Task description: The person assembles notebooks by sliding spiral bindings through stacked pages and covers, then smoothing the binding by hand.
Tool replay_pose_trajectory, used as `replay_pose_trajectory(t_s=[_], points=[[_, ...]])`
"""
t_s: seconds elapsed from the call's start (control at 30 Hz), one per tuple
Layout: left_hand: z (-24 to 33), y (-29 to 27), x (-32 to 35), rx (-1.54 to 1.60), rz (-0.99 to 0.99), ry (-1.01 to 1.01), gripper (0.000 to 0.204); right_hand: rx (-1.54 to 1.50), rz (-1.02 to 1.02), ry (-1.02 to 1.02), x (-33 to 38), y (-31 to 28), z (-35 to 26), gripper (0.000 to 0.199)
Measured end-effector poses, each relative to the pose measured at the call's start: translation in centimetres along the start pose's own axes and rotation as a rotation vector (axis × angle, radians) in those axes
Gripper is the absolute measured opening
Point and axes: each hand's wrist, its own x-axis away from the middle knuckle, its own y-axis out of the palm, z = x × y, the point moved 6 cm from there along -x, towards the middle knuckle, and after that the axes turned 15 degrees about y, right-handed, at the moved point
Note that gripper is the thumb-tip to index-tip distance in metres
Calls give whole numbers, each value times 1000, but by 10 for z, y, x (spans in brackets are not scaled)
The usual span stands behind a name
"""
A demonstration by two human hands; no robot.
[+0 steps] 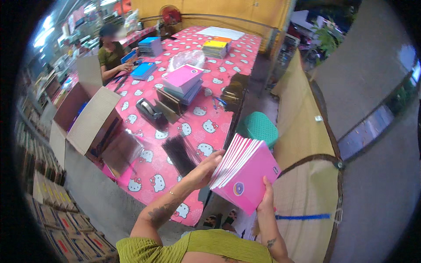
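Both hands are gripping a fanned stack of pink notebooks: the left hand is bracing its side, the right hand is pinching its lower edge. It is hanging off the counter, not yet set down, while other notebook piles are already lying there.

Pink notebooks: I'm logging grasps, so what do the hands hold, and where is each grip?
A fanned stack of pink notebooks: the left hand grips its upper-left edge, the right hand its lower-right edge.

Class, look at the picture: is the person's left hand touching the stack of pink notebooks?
Touching. The head view shows the left hand with its fingertips pressed against the top edge of the stack of pink notebooks.
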Motion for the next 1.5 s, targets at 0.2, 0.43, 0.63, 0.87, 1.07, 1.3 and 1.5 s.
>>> replay_pose_trajectory(t_s=[0.2, 0.43, 0.63, 0.87, 1.07, 1.3, 1.5], points=[[-10, 11, -12, 510, 231, 412, 64, -32, -192, 83, -92, 30, -66, 50], [28, 39, -86, -174, 791, 665, 57, 16, -255, 165, -187, 96, -80, 48], [78, -53, -157, -67, 949, 911, 39, 178, -335, 147, -272, 178, -84, 54], [147, -186, -225, 105, 889, 755, 34, 428, -521, 390, -433, 271, -126, 52], [200, -269, -252, -25, 926, 653, 30, 790, -558, 382, -526, 329, -110, 42], [232, -337, -283, -130, 989, 524, 31, 992, -624, 467, -619, 360, -82, 27], [210, -353, -285, -241, 1143, 402, 32, 1476, -662, 311, -649, 346, -82, 61]])
